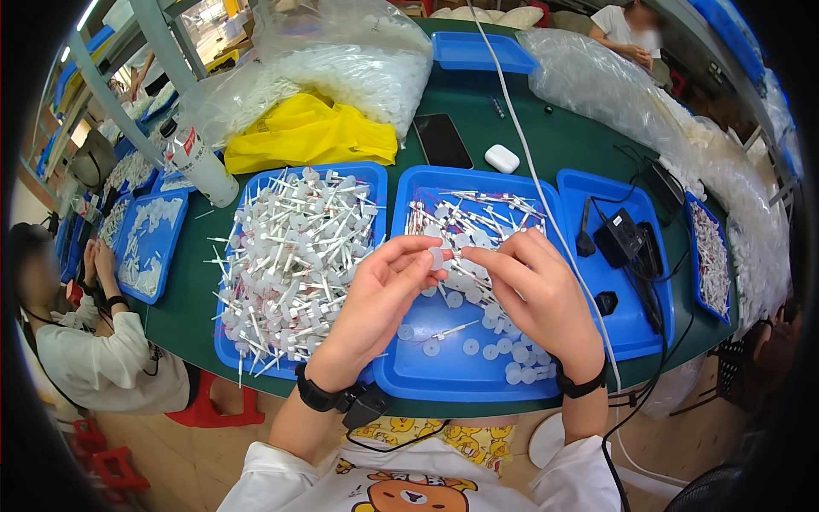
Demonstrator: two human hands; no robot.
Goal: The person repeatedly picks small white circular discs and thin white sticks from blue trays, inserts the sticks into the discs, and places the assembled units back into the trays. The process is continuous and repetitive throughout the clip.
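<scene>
Over the middle blue tray point(401, 369), my two hands meet fingertip to fingertip. My left hand point(384, 294) is closed, pinching a translucent white disc point(437, 258) between thumb and fingers. Against it, my right hand point(542, 282) pinches a small white part point(455, 253), mostly hidden by the fingers. Below them in the tray lie loose translucent discs point(471, 346) and a thin white stick point(452, 331) with a fine wire. Many more white sticks with pinkish wires point(495, 207) fill the tray's far side.
To the left, a blue tray point(223, 328) is heaped with white sticks bearing discs. Black adapters point(621, 237) and cables lie in the right tray point(655, 337). A white cable point(533, 166) crosses the table. Beyond are a phone point(443, 141), a white case point(502, 159), a bottle point(200, 162) and plastic bags point(358, 60).
</scene>
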